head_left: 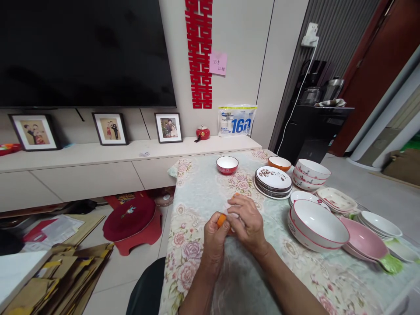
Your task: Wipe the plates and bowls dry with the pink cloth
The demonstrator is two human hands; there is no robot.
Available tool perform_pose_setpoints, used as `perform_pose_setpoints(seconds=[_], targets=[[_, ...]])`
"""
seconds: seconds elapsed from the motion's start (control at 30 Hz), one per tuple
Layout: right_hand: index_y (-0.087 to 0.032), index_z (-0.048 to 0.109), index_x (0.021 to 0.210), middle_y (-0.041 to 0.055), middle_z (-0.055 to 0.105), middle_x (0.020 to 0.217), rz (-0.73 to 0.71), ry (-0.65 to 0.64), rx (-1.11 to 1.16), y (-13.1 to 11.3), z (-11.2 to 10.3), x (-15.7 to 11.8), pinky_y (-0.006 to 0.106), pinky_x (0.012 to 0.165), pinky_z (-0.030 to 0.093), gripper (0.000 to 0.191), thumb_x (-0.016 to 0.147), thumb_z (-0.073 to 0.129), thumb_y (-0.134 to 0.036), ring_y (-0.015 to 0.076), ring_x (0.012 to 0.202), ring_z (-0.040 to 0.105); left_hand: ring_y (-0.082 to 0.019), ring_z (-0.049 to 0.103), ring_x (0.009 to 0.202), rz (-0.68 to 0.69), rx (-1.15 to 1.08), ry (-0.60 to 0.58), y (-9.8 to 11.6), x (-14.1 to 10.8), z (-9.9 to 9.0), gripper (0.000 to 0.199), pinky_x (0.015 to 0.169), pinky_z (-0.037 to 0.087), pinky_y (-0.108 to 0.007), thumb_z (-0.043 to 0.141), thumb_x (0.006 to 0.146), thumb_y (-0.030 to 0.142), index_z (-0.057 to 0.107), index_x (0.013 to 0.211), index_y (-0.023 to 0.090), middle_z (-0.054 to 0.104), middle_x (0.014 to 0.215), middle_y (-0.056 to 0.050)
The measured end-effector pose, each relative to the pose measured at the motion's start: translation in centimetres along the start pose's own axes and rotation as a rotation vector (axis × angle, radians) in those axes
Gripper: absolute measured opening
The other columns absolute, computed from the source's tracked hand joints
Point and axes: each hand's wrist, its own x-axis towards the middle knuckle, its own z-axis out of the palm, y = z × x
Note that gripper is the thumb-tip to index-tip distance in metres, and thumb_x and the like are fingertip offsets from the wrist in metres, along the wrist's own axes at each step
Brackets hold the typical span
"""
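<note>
Lower centre, your left hand [214,232] and right hand [248,220] grip an orange thing [221,220], seemingly working it; next wants steady fingers.

The large bowl [318,223] looks glossy, the cushion [131,223] like matt cloth.

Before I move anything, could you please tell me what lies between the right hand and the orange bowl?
The stack of plates lies between the right hand and the orange bowl, with some tablecloth nearer the hand, as the head view shows.
</note>
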Motion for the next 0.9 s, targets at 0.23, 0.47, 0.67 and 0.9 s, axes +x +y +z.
perform_pose_setpoints(seconds=[0.23,0.47,0.67,0.9], targets=[[-0.021,0.070,0.094,0.0071,0.074,0.097,0.601,0.222,0.340,4.0,-0.6,-0.5,0.039,0.085,0.052,0.023,0.086,0.062,-0.041,0.0248,0.095,0.067,-0.011,0.044,0.061,-0.092,-0.117,-0.038,0.5,-0.7,1.0,0.037,0.061,0.037,-0.023,0.081,0.069,0.042,0.054,0.070,0.017,0.051,0.065,0.003],[-0.021,0.064,0.081,0.0010,0.071,0.077,1.057,0.421,0.929,4.2,0.4,-0.3,0.034,0.073,0.055,0.029,0.070,0.075,-0.046,0.0222,0.077,0.068,-0.014,0.054,0.069,-0.077,-0.291,0.004,0.9,-0.4,1.3,0.037,0.070,0.044,-0.026,0.085,0.064,0.042,0.061,0.075,0.018,0.061,0.075,0.000],[-0.020,0.063,0.072,0.0046,0.070,0.067,1.195,0.272,1.021,4.6,-0.4,-0.1,0.037,0.062,0.055,0.037,0.073,0.069,-0.056,0.0249,0.066,0.068,-0.019,0.060,0.079,-0.111,-0.349,-0.066,1.0,-0.5,1.4,0.035,0.077,0.047,-0.031,0.082,0.067,0.042,0.065,0.085,0.017,0.067,0.084,-0.005],[-0.019,0.063,0.068,-0.0026,0.061,0.062,1.025,0.300,0.810,5.7,-2.1,-0.1,0.025,0.053,0.043,0.030,0.066,0.081,-0.042,0.0134,0.054,0.054,-0.012,0.049,0.064,-0.159,-0.165,-0.125,1.2,-0.3,0.7,0.035,0.064,0.039,-0.023,0.081,0.070,0.041,0.057,0.077,0.016,0.058,0.071,0.001]])
